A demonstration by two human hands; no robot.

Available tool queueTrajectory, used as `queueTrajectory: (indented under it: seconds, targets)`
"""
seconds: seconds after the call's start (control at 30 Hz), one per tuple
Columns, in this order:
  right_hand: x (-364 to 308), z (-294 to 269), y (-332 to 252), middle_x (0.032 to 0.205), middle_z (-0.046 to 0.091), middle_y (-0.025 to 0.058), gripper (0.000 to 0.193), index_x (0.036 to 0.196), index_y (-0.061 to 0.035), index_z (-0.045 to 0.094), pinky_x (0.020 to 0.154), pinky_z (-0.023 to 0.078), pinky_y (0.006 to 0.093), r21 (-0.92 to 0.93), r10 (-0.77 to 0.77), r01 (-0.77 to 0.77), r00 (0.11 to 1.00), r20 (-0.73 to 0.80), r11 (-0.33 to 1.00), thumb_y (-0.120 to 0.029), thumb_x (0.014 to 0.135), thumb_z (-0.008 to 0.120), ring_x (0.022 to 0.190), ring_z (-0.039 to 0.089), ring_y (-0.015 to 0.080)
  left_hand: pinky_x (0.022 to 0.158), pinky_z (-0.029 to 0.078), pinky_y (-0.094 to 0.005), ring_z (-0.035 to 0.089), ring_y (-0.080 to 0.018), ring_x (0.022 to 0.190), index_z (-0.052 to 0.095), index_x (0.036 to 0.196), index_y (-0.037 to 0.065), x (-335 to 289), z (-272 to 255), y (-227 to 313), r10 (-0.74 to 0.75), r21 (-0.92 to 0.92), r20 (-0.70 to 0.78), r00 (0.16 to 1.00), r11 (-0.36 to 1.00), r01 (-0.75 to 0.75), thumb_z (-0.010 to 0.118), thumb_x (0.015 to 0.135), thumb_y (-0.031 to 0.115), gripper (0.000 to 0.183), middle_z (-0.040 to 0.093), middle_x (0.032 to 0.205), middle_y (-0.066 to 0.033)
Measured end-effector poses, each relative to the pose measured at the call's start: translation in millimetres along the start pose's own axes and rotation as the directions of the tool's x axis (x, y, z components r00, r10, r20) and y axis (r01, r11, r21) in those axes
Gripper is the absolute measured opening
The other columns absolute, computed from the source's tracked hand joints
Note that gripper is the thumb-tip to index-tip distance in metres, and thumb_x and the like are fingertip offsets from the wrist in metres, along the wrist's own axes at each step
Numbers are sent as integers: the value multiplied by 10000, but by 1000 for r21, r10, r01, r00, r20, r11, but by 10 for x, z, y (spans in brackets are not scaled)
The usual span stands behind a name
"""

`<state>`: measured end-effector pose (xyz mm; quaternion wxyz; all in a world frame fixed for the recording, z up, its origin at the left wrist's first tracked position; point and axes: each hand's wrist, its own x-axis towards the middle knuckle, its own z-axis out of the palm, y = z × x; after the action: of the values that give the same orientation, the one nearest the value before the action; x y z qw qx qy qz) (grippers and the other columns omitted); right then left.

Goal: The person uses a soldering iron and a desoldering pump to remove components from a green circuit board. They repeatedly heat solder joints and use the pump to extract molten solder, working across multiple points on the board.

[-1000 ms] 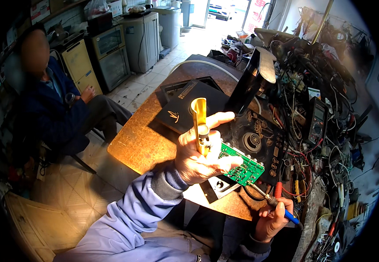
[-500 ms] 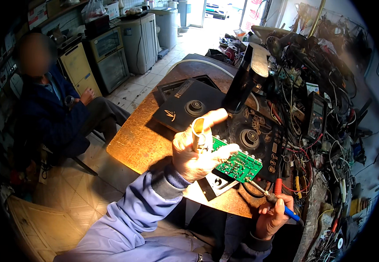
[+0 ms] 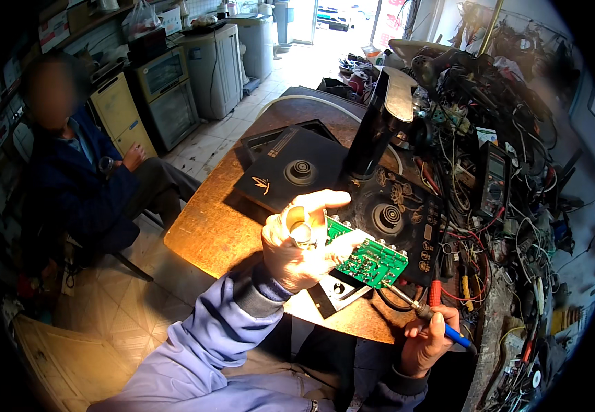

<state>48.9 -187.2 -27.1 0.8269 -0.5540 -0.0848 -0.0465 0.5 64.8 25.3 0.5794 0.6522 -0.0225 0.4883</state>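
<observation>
My left hand point(image 3: 287, 257) is closed on a green circuit board point(image 3: 380, 262), its thumb lying over the near face. That face is covered with solder joints. A small shiny round piece point(image 3: 301, 232), like a short tube or cup, also sits in this hand; its exact kind is unclear. The index finger points out past it. My right hand point(image 3: 426, 345) grips a soldering iron point(image 3: 457, 336) by its blue handle. The iron's metal tip meets or nearly meets the board's lower right corner.
Two black cooktop panels point(image 3: 270, 172) lie on the wooden table point(image 3: 201, 230), beside a tall black lamp-like object point(image 3: 373, 130). Tangled cables and parts heap along the right, with a multimeter point(image 3: 495, 180) and red screwdriver-like handle point(image 3: 435, 293). A person point(image 3: 91, 178) sits at left.
The left hand and board have shifted slightly left and down, and the hand has turned a little. The soldering iron stays by the board's corner, with the right hand almost still.
</observation>
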Motion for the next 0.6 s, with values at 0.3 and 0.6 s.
queueTrajectory:
  seconds: [0.3,0.6]
  targets:
    - [2,-3,4,779,481,49,260,925,-10,518,415,438,255,-9,-10,10,1000,2,1000,-228,864,646,435,448,107,530,417,-168,463,-17,537,535,1132,-23,-8,-42,-125,148,149,73,986,976,-158,721,783,-64,397,533,657,18]
    - [-12,33,-13,705,461,36,251,928,-5,519,410,437,254,-16,-27,27,1000,3,999,-222,873,635,426,437,103,513,384,-159,390,1,503,439,1281,-56,0,-67,-55,47,58,117,992,997,-54,757,763,-30,609,434,600,67]
